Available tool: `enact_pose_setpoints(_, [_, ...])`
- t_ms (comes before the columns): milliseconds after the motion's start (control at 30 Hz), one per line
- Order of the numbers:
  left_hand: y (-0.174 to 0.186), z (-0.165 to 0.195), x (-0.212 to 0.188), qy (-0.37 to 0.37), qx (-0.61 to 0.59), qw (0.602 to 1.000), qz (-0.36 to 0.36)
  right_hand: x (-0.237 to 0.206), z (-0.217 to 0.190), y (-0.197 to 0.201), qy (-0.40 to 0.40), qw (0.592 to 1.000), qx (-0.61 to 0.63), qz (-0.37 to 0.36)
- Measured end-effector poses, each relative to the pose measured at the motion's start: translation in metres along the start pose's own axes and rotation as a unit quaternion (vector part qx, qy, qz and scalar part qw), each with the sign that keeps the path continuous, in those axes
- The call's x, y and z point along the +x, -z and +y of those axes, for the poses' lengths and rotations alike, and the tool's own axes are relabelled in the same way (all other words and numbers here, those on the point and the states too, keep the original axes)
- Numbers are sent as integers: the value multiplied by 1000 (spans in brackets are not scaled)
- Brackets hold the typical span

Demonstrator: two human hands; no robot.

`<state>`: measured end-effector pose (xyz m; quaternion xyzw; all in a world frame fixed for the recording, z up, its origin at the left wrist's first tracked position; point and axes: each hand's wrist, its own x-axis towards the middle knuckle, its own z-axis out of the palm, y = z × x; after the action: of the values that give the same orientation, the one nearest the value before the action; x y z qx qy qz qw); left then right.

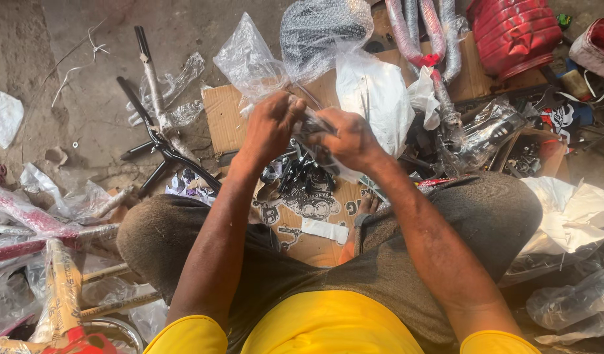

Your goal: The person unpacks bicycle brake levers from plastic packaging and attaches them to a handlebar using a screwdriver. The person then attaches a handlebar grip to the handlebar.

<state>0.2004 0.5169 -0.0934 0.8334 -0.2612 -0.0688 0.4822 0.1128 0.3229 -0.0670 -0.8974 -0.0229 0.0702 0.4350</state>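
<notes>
I sit on the floor with my knees apart. My left hand (270,124) and my right hand (344,137) meet over a clear plastic bag (313,128) of small black metal parts, and both pinch it. Below the hands lies a pile of black bicycle parts (300,177) on a flattened cardboard sheet (223,115). Exactly what is inside the bag between my fingers is hidden by the plastic.
A black metal frame piece (159,141) lies at left on the concrete floor. Wrapped bicycle frame tubes (59,288) lie at lower left. A red ribbed roll (511,33) sits at top right beside wrapped tubes (420,33). White and clear plastic bags (374,95) lie all around.
</notes>
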Motion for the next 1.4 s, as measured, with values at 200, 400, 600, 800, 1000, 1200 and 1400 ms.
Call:
enact_pose_setpoints(200, [-17, 12, -3, -19, -140, 990, -17, 2, 12, -5, 72, 996, -30, 41])
enact_pose_setpoints(400, [-23, 13, -6, 27, -112, 986, 124, 8, 20, -3, -56, 867, 448, 212])
enact_pose_setpoints(600, [-25, 6, -12, 193, -410, 891, 31, 4, 3, 3, -5, 726, 651, 221])
enact_pose_setpoints(800, [-31, 2, -12, 179, -48, 978, 98, -1, -13, -21, 1, 786, 592, 177])
enact_pose_setpoints(1000, [-30, 3, -6, 30, -73, 994, 78, -2, -18, -12, 29, 792, 575, 202])
enact_pose_setpoints(1200, [-22, 7, -1, 169, -165, 967, 93, -7, -18, -2, 8, 802, 572, 172])
enact_pose_setpoints(1400, [-22, 17, -5, 17, -268, 962, 56, -11, -27, -3, 20, 838, 482, 256])
